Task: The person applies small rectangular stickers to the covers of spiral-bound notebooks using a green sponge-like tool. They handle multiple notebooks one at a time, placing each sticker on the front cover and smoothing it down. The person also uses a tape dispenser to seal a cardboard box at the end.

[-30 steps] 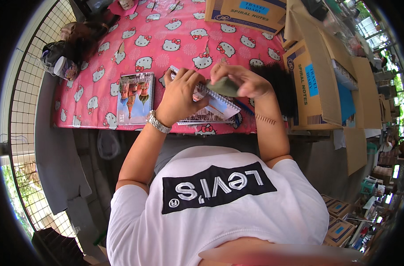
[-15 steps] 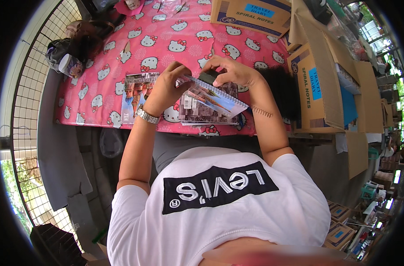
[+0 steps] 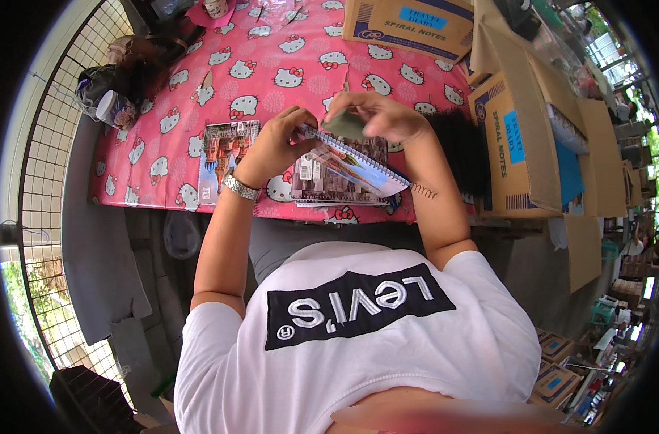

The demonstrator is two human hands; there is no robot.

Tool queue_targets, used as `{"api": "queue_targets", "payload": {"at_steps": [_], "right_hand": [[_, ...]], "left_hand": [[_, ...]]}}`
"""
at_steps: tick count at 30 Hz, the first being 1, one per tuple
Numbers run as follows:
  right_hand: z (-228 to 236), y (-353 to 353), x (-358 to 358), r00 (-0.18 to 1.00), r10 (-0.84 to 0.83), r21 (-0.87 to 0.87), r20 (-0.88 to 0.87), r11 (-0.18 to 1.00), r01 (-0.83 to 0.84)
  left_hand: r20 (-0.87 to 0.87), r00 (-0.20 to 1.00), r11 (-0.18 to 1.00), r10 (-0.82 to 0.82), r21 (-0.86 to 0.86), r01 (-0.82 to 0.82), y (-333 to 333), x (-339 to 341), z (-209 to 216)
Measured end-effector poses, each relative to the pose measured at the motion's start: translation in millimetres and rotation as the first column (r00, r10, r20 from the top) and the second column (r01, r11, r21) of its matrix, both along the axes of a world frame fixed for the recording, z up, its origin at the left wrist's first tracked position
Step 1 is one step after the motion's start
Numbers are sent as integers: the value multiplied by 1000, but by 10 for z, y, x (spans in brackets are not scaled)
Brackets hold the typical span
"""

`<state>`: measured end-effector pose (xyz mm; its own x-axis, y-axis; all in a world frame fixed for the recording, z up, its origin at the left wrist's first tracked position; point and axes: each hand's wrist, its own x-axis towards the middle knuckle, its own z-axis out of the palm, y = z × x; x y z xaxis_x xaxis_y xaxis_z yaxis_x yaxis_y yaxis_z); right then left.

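Head view: both forearms reach far over table [image 3: 199, 94].
Left hand [image 3: 271, 145]: fingers curled, gripping notebook [image 3: 351, 163] edge.
Right hand [image 3: 380, 116]: pinching grey pad [image 3: 344, 124].

Pink cat-patterned tablecloth [image 3: 271, 43], white shirt [image 3: 358, 362]

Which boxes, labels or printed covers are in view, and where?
Cardboard box: far table edge, brown, blue label.
Open carton: right of the table, brown, blue side label.
Spiral notebook: in both hands, picture cover, small white barcode label.
Picture-cover booklet: flat on pink tablecloth, beside left hand.
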<state>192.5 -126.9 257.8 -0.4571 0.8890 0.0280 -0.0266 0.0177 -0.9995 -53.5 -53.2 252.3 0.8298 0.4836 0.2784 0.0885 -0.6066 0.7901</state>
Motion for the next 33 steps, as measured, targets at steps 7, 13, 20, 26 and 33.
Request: {"api": "queue_targets", "payload": {"at_steps": [7,13,20,26,33], "right_hand": [[-94,66,16,1000,-13,-44,0,999,13],[-676,260,307,675,-359,32,645,894,446],[-1946,-629,671,262,-815,615,517,566,548],[-1804,-1838,-261,-149,-677,681,720,651,336],[-1032,-1687,-381,66,-967,678,248,222,700]], "left_hand": [[32,999,998,30,-51,-28,9,-2,-66],[-55,987,978,148,-142,-155,19,-23,-61],[123,911,806,393,-523,-277,-209,-79,-253],[123,853,770,508,-509,-385,-429,-28,-337],[236,873,821,426,-507,-263,-451,-40,-448]]}}
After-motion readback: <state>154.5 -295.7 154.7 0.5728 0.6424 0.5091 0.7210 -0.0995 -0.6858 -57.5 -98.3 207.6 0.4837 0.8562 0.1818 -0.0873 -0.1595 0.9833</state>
